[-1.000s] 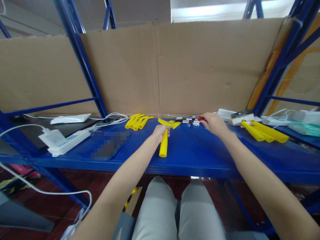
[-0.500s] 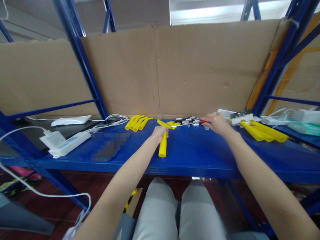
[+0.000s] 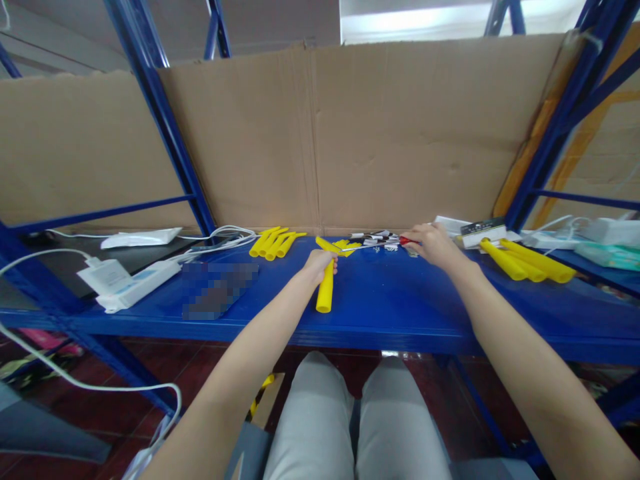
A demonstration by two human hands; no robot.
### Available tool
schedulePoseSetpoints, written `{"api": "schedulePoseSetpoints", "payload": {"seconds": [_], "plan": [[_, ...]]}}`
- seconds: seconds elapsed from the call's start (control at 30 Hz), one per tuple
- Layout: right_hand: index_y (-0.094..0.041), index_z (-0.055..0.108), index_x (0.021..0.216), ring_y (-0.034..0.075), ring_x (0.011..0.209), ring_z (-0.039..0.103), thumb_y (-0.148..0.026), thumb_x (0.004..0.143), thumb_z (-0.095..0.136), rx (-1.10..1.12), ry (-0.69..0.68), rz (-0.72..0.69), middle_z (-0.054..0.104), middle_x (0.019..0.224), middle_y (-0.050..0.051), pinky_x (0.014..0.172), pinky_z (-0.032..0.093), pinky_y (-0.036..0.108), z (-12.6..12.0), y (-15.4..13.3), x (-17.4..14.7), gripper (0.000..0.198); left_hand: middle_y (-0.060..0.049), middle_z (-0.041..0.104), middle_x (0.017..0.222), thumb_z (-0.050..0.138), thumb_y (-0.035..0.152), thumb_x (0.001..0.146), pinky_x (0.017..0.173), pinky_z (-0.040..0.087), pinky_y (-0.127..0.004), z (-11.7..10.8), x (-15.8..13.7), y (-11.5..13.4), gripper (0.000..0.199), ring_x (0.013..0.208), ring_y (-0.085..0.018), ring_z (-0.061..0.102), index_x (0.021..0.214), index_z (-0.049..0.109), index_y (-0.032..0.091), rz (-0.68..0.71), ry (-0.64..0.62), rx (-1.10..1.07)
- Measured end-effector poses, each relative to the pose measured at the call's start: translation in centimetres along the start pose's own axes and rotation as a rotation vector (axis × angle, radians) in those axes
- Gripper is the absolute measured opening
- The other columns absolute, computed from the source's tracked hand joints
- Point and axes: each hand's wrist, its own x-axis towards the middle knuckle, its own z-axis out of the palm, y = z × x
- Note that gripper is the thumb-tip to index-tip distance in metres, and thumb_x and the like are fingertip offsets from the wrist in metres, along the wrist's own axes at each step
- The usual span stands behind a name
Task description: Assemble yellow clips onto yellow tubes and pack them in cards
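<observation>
Yellow tube [image 3: 325, 293] over blue shelf [image 3: 400, 300], long axis approx. front-to-back; L hand [image 3: 318, 264] has fingers clamped round its far end. Red-handled tool [image 3: 404, 241] to its R, lying crosswise, pointing twd L hand, tip contact unclear; R hand [image 3: 429, 243] fingers clamped on it.

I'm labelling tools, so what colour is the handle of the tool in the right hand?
Red; the handle shows best in the head view, partly covered by the right hand.

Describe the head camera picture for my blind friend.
A person's left hand grips a yellow tube at a blue shelf; the right hand holds a red-handled tool pointing toward it. More yellow tubes lie on both sides.
</observation>
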Motion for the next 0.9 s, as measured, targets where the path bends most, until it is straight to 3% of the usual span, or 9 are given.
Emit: {"api": "schedulePoseSetpoints", "payload": {"seconds": [0.9], "plan": [[-0.022, 0.071, 0.105, 0.025, 0.091, 0.06, -0.029, 0.092, 0.047, -0.008, -0.012, 0.013, 0.071, 0.095, 0.011, 0.075, 0.033, 0.035, -0.02, -0.15, 0.05, 0.028, 0.003, 0.048, 0.046, 0.053, -0.006, 0.076, 0.038, 0.034, -0.019, 0.12, -0.34, 0.09, 0.023, 0.036, -0.007, 0.041, 0.063, 0.051, 0.013, 0.017, 0.005, 0.021]]}}
